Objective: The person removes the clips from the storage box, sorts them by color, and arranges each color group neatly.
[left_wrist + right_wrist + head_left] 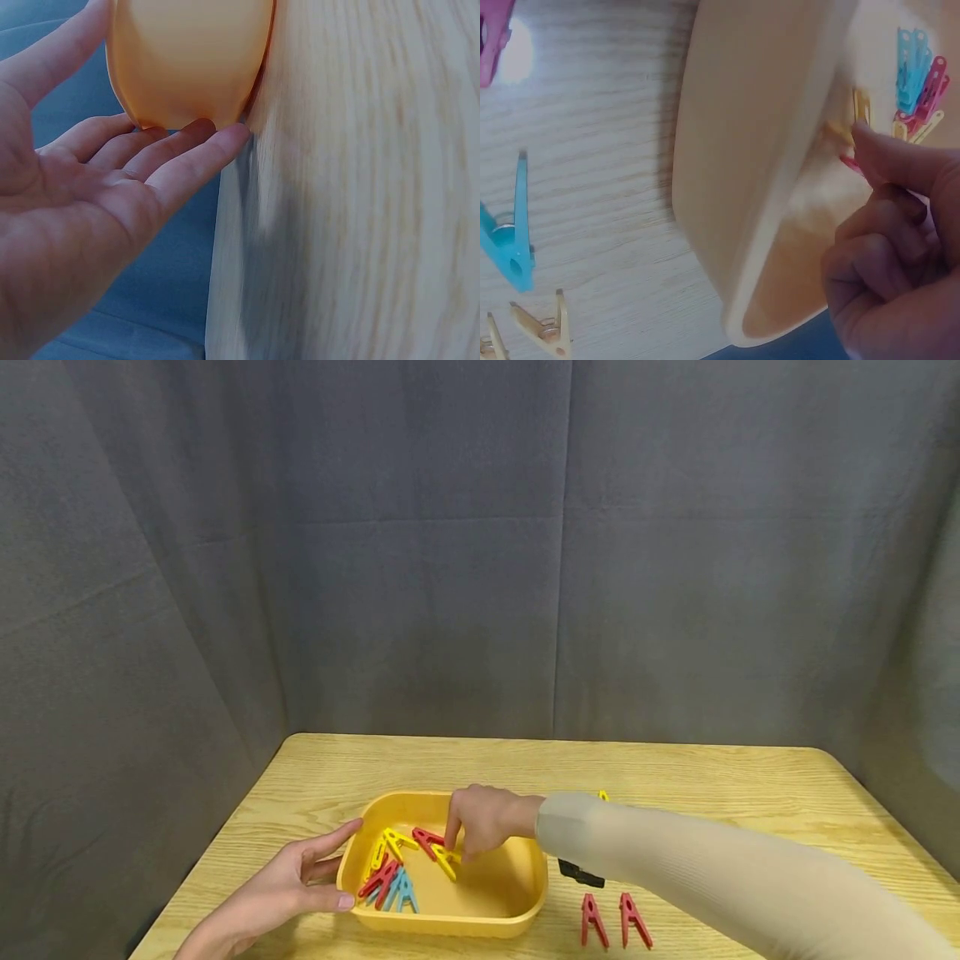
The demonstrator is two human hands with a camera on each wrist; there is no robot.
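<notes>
A yellow plastic tub [525,893] sits near the table's front edge and holds several clothespins in red, yellow and blue. My left hand [330,870] lies open against the tub's left wall, thumb on the front corner. In the left wrist view its straight fingertips [225,139] touch the tub's [187,60] lower edge. My right hand [459,852] reaches into the tub from the right with curled fingers. It pinches a yellow clothespin [448,862] that lies beside a red one [427,839]. In the right wrist view the index fingertip [866,139] meets that yellow clothespin [859,109].
Two red clothespins [611,921] lie on the wooden table [712,785] right of the tub. A yellow one [602,794] peeks out behind my sleeve. The right wrist view shows a blue clothespin [514,240] and yellow ones [544,330] on the wood. Grey curtain surrounds the table.
</notes>
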